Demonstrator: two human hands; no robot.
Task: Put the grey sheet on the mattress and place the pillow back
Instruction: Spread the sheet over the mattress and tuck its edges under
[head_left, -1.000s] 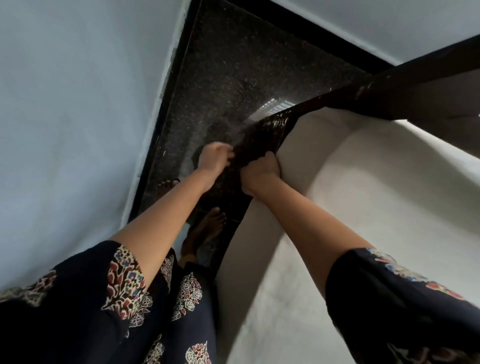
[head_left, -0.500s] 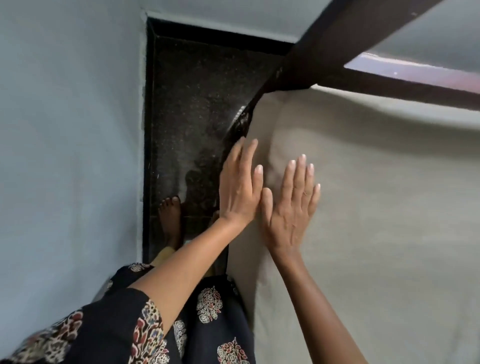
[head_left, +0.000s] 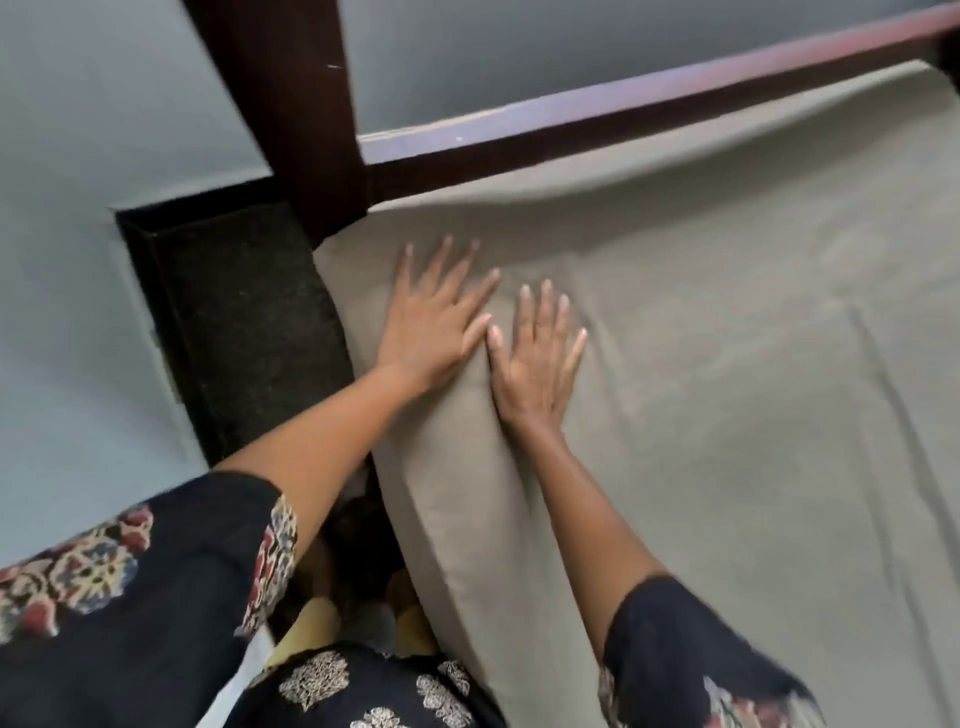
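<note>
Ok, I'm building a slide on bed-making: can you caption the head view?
Left hand and right hand pressed flat on the grey sheet at the corner by the dark bedpost.

**Pale walls, dark floor, dark wooden bed frame**

A pale blue-grey wall (head_left: 62, 270) is seen on the left, and a second wall of the same colour (head_left: 545, 47) at the far side. Beside the left wall a narrow strip of dark speckled floor (head_left: 249, 332) is shown, edged along the wall's foot by a black skirting (head_left: 153, 291). A thick dark wooden bedpost (head_left: 285, 104) is set at the far left, and a reddish-brown rail (head_left: 649, 101) is joined to it and carried off to the far right. The room is lit softly and evenly; a pale sheen is shown on the rail's upper face.
</note>
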